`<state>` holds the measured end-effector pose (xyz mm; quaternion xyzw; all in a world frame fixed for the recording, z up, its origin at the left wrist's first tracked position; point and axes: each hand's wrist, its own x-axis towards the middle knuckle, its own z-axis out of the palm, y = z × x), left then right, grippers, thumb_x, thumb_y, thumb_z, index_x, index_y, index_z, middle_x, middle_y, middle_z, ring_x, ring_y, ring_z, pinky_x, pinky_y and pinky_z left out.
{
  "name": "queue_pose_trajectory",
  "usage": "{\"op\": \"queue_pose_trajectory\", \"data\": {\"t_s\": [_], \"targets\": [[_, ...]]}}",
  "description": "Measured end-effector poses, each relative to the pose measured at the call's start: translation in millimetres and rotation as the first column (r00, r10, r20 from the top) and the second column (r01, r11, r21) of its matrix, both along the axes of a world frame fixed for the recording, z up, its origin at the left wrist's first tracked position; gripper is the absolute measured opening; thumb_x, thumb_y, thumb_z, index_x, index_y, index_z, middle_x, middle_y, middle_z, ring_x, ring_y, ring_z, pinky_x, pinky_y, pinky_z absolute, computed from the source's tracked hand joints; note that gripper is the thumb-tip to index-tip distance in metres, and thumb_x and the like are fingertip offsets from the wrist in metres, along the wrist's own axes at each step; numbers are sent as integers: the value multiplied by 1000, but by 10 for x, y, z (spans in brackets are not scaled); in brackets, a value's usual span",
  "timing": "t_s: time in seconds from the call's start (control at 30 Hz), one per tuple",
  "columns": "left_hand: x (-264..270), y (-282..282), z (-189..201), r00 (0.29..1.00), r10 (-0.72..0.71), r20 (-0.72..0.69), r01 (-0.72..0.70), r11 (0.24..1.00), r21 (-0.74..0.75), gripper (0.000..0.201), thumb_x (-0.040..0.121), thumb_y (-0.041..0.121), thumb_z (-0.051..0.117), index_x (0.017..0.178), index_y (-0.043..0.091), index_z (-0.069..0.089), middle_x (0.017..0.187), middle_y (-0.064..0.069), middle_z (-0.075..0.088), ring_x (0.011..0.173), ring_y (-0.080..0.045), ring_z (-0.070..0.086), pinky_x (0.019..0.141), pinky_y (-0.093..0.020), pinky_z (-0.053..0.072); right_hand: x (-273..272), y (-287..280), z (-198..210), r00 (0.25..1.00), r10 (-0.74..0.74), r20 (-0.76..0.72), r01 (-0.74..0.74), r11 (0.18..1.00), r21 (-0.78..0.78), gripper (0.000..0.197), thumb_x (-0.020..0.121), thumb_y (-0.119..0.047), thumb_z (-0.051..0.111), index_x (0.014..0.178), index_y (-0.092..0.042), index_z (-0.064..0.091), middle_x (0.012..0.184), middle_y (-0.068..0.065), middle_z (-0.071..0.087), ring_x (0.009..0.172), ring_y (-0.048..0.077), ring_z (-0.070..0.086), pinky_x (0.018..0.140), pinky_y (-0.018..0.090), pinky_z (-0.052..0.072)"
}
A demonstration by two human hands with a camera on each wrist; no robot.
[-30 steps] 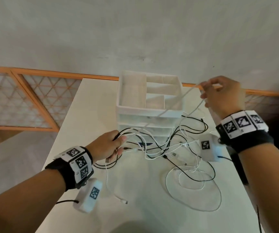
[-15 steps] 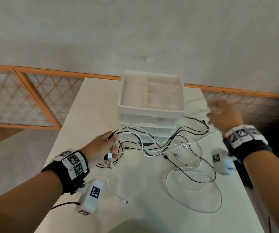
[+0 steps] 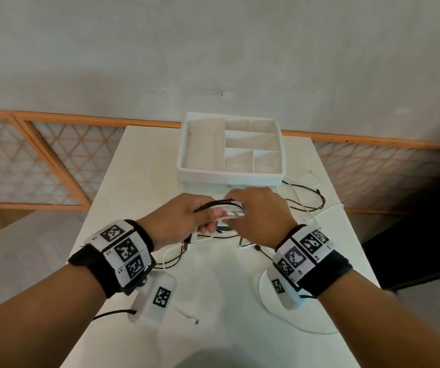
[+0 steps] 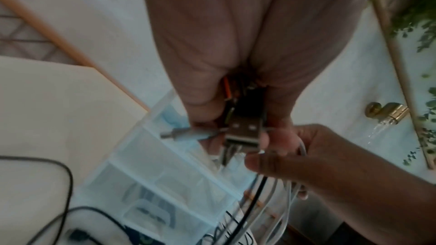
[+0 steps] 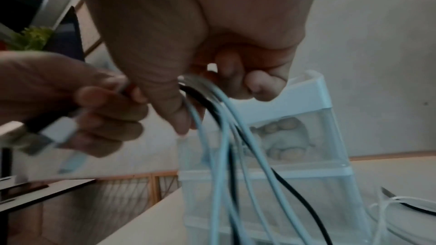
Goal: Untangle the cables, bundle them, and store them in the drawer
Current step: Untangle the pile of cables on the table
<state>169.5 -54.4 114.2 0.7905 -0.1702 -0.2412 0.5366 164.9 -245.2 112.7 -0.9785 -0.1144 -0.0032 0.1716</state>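
Black and white cables (image 3: 228, 207) are bunched between my two hands, just in front of the white drawer unit (image 3: 229, 179). My left hand (image 3: 205, 221) grips the plug ends; the left wrist view shows a metal USB plug (image 4: 243, 130) and a grey plug (image 4: 186, 134) sticking out of its curled fingers. My right hand (image 3: 256, 216) is closed round the strands right beside it. In the right wrist view its thumb (image 5: 165, 100) and curled fingers hold several pale and black cables (image 5: 219, 137) that hang down. The drawer fronts look closed.
Loose black and white cable (image 3: 306, 200) trails over the table (image 3: 147, 160) to the right of the drawer unit. A white loop (image 3: 319, 332) lies under my right wrist, and a white plug end (image 3: 193, 320) lies near the front. The unit's top tray (image 3: 205, 152) has open compartments.
My right hand came down from up on the right and in to meet the left hand. The spread-out tangle is now gathered between both hands, raised in front of the drawer unit.
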Motion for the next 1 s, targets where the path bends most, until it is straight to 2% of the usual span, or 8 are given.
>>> {"op": "queue_pose_trajectory", "data": {"t_s": [0.1, 0.2, 0.3, 0.47, 0.57, 0.73, 0.87, 1.0], "targets": [[-23, 103, 27, 1000, -8, 11, 7, 997, 83, 32, 104, 30, 45, 81, 14, 60, 68, -1, 63, 56, -4, 53, 58, -19, 45, 103, -147, -86, 993, -116, 19, 115, 991, 69, 13, 80, -46, 70, 72, -37, 65, 56, -11, 54, 64, 15, 57, 58, 25, 39], [-18, 194, -65, 997, 25, -72, -14, 990, 143, 35, 104, 43, 40, 82, 19, 54, 72, -7, 58, 70, -16, 60, 72, -38, 53, 119, -155, -151, 980, -92, 177, 57, 979, 194, 15, 79, -43, 77, 72, -30, 73, 54, -12, 51, 55, 13, 50, 56, 24, 35], [-10, 221, -141, 975, 170, -140, -154, 981, 120, 36, 101, 45, 45, 85, 14, 54, 77, -7, 46, 67, -24, 50, 62, -37, 56, 92, -157, -292, 967, -66, 245, -3, 962, 272, 18, 77, -39, 81, 74, -23, 73, 51, -16, 40, 52, 11, 42, 55, 25, 33], [60, 310, -146, 979, 197, 61, -205, 954, 218, 40, 97, 50, 49, 74, 18, 57, 65, -5, 43, 60, -22, 40, 56, -33, 37, 82, -608, -698, 968, -126, -217, 134, 991, 24, 22, 80, -47, 67, 67, -33, 57, 58, -10, 54, 63, 12, 57, 65, 30, 47], [67, 291, -47, 970, 165, 179, -210, 939, 271, 44, 98, 51, 47, 71, 18, 57, 59, 1, 46, 57, -17, 45, 59, -29, 41, 143, -791, -692, 935, -246, -256, 238, 969, -64, 16, 81, -49, 66, 90, -36, 63, 87, -10, 64, 91, 20, 61, 82, 33, 48], [77, 192, 18, 953, 63, 295, -186, 894, 407, 49, 97, 55, 43, 71, 14, 53, 62, 4, 54, 57, -11, 51, 57, -23, 38, -66, -367, -96, 989, -46, -144, 76, 976, 206, 67, 73, -47, 77, 134, -45, 49, 86, -22, 48, 80, 7, 48, 77, 29, 44], [30, 73, 108, 951, -107, 289, -24, 909, 416, 44, 79, 63, 65, 65, 22, 54, 57, 9, 54, 52, -1, 52, 53, -17, 38, -202, 128, -164, 997, -33, 65, 15, 967, 256, 36, 72, -52, 62, 105, -36, 62, 65, -9, 64, 63, 14, 61, 61, 32, 54], [-36, 204, 224, 938, -208, 276, 38, 856, 516, 40, 86, 53, 66, 63, 25, 50, 46, 8, 49, 43, 0, 49, 49, -17, 36, -45, -170, -390, 942, -89, -324, 92, 996, -7, 29, 83, -51, 61, 68, -27, 64, 62, -6, 62, 68, 14, 64, 69, 29, 51]]}}
